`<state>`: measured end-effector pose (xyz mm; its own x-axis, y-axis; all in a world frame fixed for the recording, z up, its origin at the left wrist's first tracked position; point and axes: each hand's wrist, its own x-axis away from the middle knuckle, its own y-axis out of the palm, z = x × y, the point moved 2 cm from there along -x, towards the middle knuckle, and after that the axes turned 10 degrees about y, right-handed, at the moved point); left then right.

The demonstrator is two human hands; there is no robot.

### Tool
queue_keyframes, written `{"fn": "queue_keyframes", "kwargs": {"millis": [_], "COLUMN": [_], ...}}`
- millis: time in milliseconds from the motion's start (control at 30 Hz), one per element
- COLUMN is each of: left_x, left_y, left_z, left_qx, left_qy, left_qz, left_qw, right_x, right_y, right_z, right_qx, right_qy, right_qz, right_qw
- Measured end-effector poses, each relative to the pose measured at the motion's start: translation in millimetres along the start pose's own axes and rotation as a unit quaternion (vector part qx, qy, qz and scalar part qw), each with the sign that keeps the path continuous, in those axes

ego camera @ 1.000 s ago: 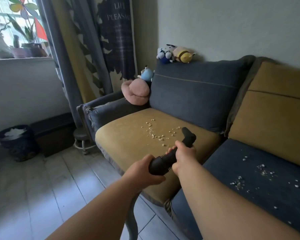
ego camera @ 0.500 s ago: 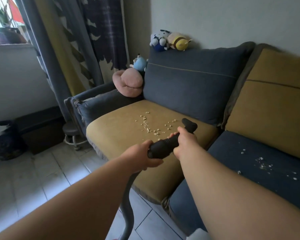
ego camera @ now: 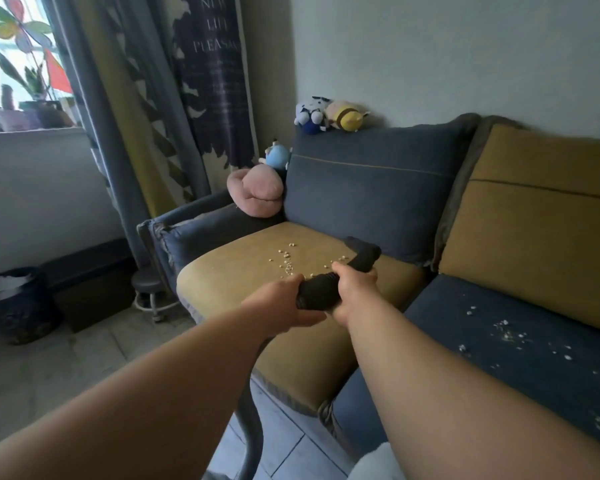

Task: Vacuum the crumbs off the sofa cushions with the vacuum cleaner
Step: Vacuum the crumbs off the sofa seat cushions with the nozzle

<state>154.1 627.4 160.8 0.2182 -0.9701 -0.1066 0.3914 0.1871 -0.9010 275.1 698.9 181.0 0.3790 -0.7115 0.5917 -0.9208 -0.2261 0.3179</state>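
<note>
Toys (ego camera: 329,116) atop blue back cushion (ego camera: 371,192)

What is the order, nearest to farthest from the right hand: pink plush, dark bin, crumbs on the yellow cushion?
1. Crumbs on the yellow cushion, beside the right hand.
2. Pink plush, by the armrest.
3. Dark bin, floor, far left.

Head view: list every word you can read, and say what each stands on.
"NEW", top clipped by the frame: on the dark hanging cloth.
"LIFE", faint: same cloth, next line.
"PLEASA", end cut off at the cloth's edge.
Smaller lines below: too blurred to read.
No other text is legible.
</note>
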Motion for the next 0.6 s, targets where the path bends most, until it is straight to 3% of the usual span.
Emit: {"fn": "queue_keyframes", "kwargs": {"millis": [200, 467, 600], "left_x": [-7, 6, 13], "left_y": [35, 64, 77], "left_z": [-17, -48, -65], "left_qx": [0.041, 0.192, 0.180], "left_qy": [-0.004, -0.031, -0.044], "left_qz": [-0.040, -0.134, -0.149], "left_qw": [0.998, 0.972, 0.971], "right_x": [-22, -52, -64], "right_y": [-19, -15, -5], "right_z": [15, 44, 59], "right_qx": [0.005, 0.000, 0.032], "right_qy": [0.027, 0.053, 0.071], "right_qz": [0.071, 0.111, 0.134], "right_qw": [0.997, 0.992, 0.988]}}
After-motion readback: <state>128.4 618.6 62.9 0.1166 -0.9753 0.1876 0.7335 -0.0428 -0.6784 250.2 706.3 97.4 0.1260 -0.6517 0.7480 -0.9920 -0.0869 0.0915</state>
